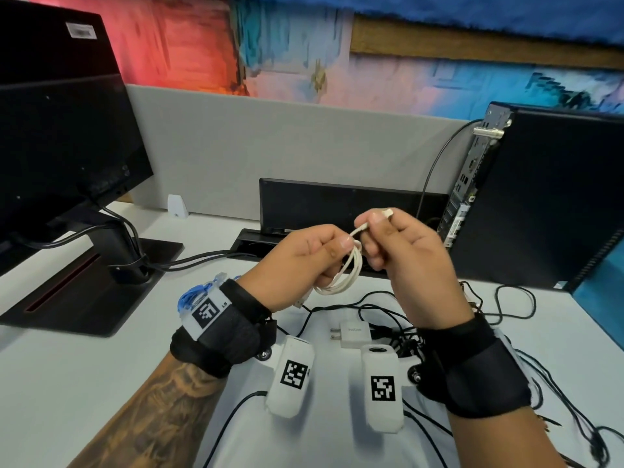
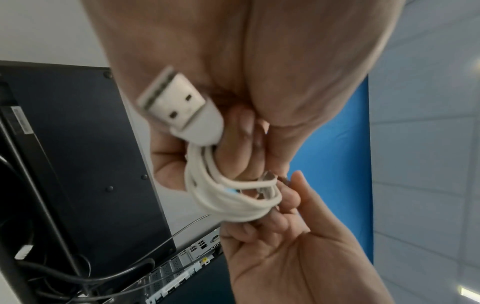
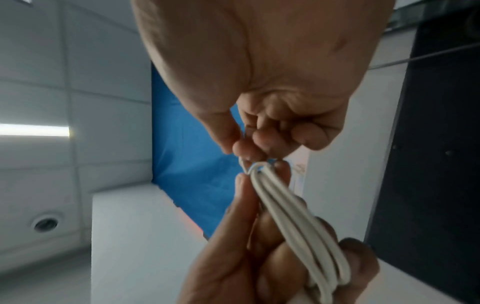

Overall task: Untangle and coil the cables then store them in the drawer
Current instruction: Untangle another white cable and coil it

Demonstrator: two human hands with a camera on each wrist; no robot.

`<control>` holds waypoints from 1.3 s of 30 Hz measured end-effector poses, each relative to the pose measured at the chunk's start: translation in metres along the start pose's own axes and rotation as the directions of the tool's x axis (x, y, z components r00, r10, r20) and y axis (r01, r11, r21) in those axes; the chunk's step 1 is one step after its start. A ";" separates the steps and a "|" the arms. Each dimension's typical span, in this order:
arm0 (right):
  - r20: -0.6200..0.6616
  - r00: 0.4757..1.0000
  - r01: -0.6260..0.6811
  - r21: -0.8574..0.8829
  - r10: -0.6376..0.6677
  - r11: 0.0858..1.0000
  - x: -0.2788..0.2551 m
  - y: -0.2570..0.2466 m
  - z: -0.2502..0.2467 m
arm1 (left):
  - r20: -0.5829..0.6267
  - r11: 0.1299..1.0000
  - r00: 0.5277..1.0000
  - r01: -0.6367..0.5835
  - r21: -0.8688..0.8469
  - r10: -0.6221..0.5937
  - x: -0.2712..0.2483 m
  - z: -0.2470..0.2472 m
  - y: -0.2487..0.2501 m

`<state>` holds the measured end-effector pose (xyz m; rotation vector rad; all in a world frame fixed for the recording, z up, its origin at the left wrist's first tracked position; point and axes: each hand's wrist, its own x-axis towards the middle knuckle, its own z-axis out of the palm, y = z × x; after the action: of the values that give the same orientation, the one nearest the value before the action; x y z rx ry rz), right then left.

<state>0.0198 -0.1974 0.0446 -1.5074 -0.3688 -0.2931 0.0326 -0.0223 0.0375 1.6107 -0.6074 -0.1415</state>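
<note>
A white USB cable [image 1: 349,270] is wound into a small coil above the desk. My left hand [image 1: 304,261] grips the coil [image 2: 228,197], and its USB-A plug [image 2: 176,107] sticks out below the palm. My right hand [image 1: 395,244] pinches the cable's free end by the small plug [image 1: 386,212], just right of the coil and touching it. In the right wrist view the coil [image 3: 293,222] runs from my right fingertips [image 3: 249,150] down into the left hand [image 3: 272,257]. A tangle of black cables [image 1: 398,319] lies on the desk below. No drawer is in view.
A white charger [image 1: 351,332] lies among the black cables. A blue cable bundle [image 1: 199,293] sits behind my left wrist. A monitor [image 1: 60,130] on its stand is at left, a computer tower [image 1: 547,197] at right, a grey partition [image 1: 270,140] behind.
</note>
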 end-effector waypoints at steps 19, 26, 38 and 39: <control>-0.053 0.980 0.191 -0.035 -0.192 0.981 0.008 -0.002 -0.020 | -0.140 0.967 0.989 -0.080 -0.242 0.047 0.008 -0.007 0.008; 0.095 0.994 -0.046 -0.021 0.047 0.999 0.000 0.012 0.010 | -0.188 0.978 0.982 -0.061 -0.197 0.024 0.005 -0.008 0.008; 0.128 0.972 -0.176 -0.151 0.196 0.973 -0.001 0.012 0.010 | -0.186 0.966 0.965 -0.145 0.215 0.186 0.005 -0.011 -0.002; 0.104 0.980 -0.150 -0.172 0.169 0.974 0.000 0.011 0.008 | -0.169 0.948 0.962 -0.165 0.274 0.216 0.005 -0.010 -0.002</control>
<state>0.0235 -0.1885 0.0344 -1.7101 -0.3204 -0.1083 0.0416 -0.0153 0.0385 1.7787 -0.6434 0.2496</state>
